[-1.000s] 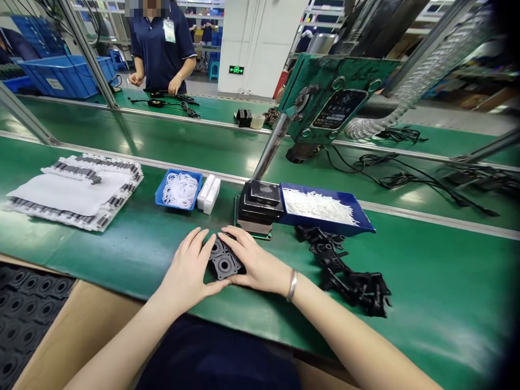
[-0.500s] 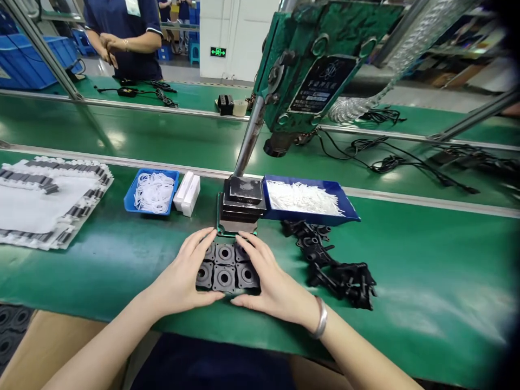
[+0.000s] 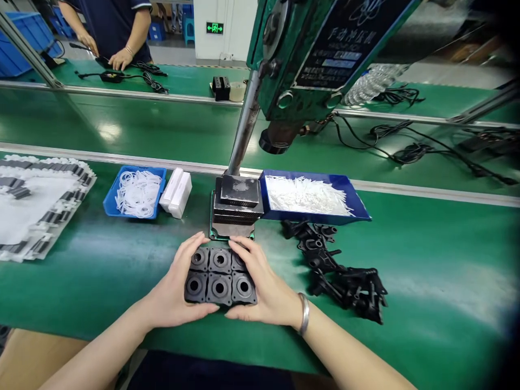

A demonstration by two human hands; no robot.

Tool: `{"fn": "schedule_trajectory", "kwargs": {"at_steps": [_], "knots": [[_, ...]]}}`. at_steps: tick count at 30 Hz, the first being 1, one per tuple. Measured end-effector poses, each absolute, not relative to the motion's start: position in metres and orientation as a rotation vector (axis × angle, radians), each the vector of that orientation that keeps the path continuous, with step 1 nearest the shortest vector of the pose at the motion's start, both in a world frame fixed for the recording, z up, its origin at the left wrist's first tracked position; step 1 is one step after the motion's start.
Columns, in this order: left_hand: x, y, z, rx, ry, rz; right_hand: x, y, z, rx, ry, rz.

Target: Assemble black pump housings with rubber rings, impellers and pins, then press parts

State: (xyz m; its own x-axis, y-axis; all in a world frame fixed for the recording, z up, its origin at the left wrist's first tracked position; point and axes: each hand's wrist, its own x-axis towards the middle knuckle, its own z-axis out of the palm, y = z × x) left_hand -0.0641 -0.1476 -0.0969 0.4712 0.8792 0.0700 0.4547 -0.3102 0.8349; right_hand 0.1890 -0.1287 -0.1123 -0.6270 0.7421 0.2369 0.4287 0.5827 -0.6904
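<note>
Several square black plastic parts (image 3: 220, 288), each with a round hole in its middle, sit packed together in two rows on the green bench. My left hand (image 3: 174, 290) is wrapped round the left side of this block, thumb along the near edge. Round the right side curls my right hand (image 3: 266, 284), a silver bangle on its wrist, its fingers covering part of the far right piece. Just beyond the fingertips stands the stepped metal base (image 3: 239, 192) of a green hand press (image 3: 300, 59), with its ram hanging above.
Left of the press are a blue tray of white rings (image 3: 140, 192), white blocks (image 3: 176, 192) and stacked white sheets (image 3: 36, 211). To the right lie a blue bin of white sticks (image 3: 357, 208) and black plastic parts (image 3: 345, 281). Across the bench, a person (image 3: 108, 32) handles cables.
My view has shifted, and the press looks larger. Both hands stay around the black parts, which now sit in straighter rows. The person opposite has moved their hands apart onto the cables.
</note>
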Motion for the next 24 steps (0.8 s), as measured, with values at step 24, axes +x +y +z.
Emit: {"fn": "schedule_trajectory", "kwargs": {"at_steps": [24], "knots": [[-0.06, -0.139, -0.098, 1.937, 1.022, 0.703, 0.194, -0.123, -0.112, -0.902, -2.223, 0.927]]}}
